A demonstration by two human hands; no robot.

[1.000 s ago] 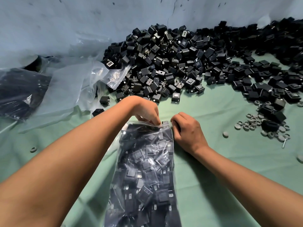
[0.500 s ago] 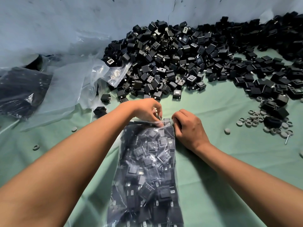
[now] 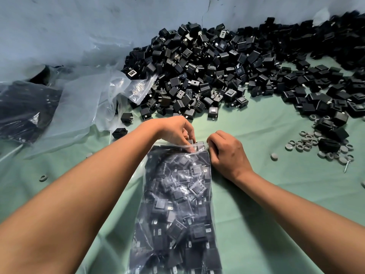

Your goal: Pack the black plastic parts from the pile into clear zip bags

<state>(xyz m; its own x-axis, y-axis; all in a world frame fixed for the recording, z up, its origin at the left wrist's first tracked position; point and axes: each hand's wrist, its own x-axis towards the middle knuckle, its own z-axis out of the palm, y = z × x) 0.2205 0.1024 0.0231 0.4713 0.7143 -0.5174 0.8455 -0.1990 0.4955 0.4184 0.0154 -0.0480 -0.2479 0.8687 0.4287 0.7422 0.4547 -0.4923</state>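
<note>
A clear zip bag [image 3: 177,204] stuffed with black plastic parts lies lengthwise on the green cloth in front of me. My left hand [image 3: 175,131] pinches the bag's top edge near its middle, fingertips pressed on the zip strip. My right hand [image 3: 227,153] grips the top right corner of the same bag with curled fingers. A large pile of black plastic parts [image 3: 227,66] spreads across the cloth behind my hands and runs off to the right.
Crumpled empty clear bags [image 3: 83,107] lie at the left, beside a filled dark bag [image 3: 21,109]. Grey round caps [image 3: 316,145] and a screw [image 3: 348,164] sit at the right. A pale blue wall [image 3: 79,26] rises behind the pile.
Both hands have stayed at the bag's top edge; my left fingers have shifted slightly along the zip strip. The view has moved a little.
</note>
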